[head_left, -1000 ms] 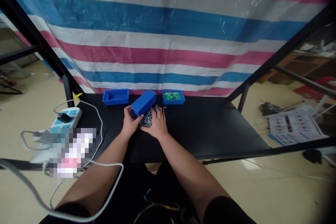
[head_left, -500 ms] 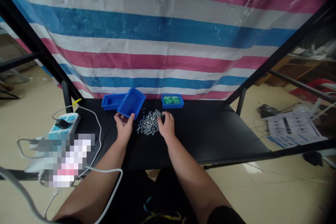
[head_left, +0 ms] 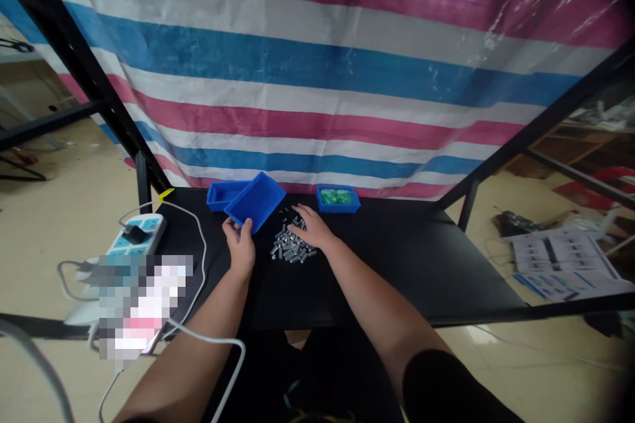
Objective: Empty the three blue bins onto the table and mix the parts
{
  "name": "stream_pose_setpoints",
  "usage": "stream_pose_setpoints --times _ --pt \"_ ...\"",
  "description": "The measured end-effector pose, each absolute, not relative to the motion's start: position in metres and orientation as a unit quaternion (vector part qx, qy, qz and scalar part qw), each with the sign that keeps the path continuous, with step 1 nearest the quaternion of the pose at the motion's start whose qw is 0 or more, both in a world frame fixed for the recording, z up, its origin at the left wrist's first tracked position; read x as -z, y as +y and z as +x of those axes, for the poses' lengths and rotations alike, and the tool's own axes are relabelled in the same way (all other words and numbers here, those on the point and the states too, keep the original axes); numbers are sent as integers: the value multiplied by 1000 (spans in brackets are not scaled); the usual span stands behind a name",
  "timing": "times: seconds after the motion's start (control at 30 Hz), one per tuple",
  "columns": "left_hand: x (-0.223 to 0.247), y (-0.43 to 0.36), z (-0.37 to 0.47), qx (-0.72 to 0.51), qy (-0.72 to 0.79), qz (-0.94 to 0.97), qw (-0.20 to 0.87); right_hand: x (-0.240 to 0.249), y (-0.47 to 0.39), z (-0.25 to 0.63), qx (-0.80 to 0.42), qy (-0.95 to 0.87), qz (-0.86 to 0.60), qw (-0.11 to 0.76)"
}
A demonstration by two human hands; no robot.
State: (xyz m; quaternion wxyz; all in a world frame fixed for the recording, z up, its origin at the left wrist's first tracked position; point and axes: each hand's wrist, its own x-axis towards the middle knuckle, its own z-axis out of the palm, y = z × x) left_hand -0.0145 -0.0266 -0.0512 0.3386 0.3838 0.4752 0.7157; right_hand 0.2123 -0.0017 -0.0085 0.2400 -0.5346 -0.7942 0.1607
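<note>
My left hand (head_left: 240,243) grips the near edge of an empty blue bin (head_left: 256,201), which is tilted up off the black table (head_left: 397,258). A heap of small grey metal cylinders (head_left: 289,248) lies on the table just right of that hand. Over the far right part of the heap rests my right hand (head_left: 311,227), palm down with its fingers spread.
A second blue bin (head_left: 221,193) stands behind the tilted one. A blue bin with green pieces (head_left: 337,199) sits at the back, right of the heap. A power strip (head_left: 135,238) with white cables lies at the table's left edge. Striped tarp hangs behind; black frame posts flank the table.
The left hand lifted the blue bin off the heap and swung it up to the left, baring the spilled cylinders. The right hand stayed on the heap and moved to its far side.
</note>
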Motion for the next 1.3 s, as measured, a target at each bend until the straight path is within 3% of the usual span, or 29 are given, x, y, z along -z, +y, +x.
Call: stream_pose_setpoints --times 0.23,0.43,0.67,0.87,1.13,1.3 --pt "54 -26 -15 -714 471 369 364 1 34 190 -158 -873 -446 118" --pt "58 -24 -16 -705 471 405 343 1 21 192 -154 -895 -400 125" --pt "44 -28 -12 -711 410 348 453 -1 -13 210 -169 -896 -388 136" --pt "24 -28 -7 -755 363 264 478 -5 -13 206 -200 -872 -415 168" --pt "25 -30 -8 -730 376 292 491 -7 -4 190 -200 -908 -359 85" --pt "12 -12 1 -680 440 283 513 -9 -23 223 -219 -902 -354 113"
